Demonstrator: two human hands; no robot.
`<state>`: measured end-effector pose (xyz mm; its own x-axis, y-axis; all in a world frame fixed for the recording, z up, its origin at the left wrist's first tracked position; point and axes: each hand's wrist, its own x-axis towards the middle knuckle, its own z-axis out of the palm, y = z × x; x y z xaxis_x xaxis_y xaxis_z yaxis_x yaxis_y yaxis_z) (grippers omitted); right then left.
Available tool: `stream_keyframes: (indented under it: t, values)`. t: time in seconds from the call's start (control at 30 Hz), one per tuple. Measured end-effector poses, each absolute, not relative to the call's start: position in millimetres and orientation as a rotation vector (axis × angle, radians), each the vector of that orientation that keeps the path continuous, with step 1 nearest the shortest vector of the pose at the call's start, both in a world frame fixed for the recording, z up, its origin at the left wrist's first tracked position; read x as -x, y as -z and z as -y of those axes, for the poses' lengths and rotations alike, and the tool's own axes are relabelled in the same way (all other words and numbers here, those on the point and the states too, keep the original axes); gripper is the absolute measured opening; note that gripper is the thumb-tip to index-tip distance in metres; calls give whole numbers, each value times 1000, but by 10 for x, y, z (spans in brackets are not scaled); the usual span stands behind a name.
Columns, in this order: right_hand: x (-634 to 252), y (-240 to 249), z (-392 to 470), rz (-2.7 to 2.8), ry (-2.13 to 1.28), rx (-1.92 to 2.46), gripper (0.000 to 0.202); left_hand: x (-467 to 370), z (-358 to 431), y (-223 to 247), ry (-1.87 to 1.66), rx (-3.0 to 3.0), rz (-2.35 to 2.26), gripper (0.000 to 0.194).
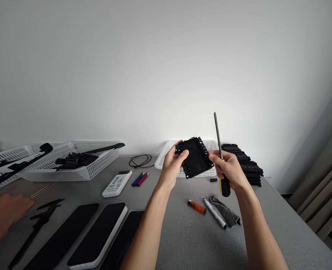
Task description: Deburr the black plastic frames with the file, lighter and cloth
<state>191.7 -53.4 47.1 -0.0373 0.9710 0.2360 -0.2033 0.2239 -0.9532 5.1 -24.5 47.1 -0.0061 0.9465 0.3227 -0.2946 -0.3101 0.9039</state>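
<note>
My left hand (174,159) grips a black plastic panel (194,159) by its left edge, thumb on its face. Toothed clips line the panel's sides, and it is held tilted above the table. In my right hand (228,167) is a file (217,131) with a black and yellow handle, its grey blade pointing up. The fingertips of that hand also touch the panel's right edge. Behind the panel stands a white basket (163,152), partly hidden. A stack of similar black panels (246,165) lies to the right of my right hand.
On the grey table (188,236) lie an orange lighter (196,207), a marker (215,213), a dark cloth (226,212), two more lighters (140,179), a white power bank (117,183), a cable (141,161), phones (98,236) and calipers (39,225). Another person's hand (8,212) is at left, near baskets (84,172) of black parts.
</note>
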Motion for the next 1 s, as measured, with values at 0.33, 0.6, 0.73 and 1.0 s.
stream_keyframes:
  t: [0.33, 0.6, 0.73, 1.0]
  values:
    - [-1907, -465, 494, 1277, -1097, 966, 47, -62, 235, -448, -1675, -1350, -480, 32]
    - [-1882, -416, 437, 1231, -1437, 842, 46, -71, 281, -485, -1623, -1473, -291, 16]
    - [-1889, -407, 423, 1125, -1388, 777, 49, -88, 294, -493, -1668, -1386, -529, 28]
    - [-1879, -357, 366, 1043, -811, 857, 54, -52, 274, -505, -1487, -1066, -560, 30]
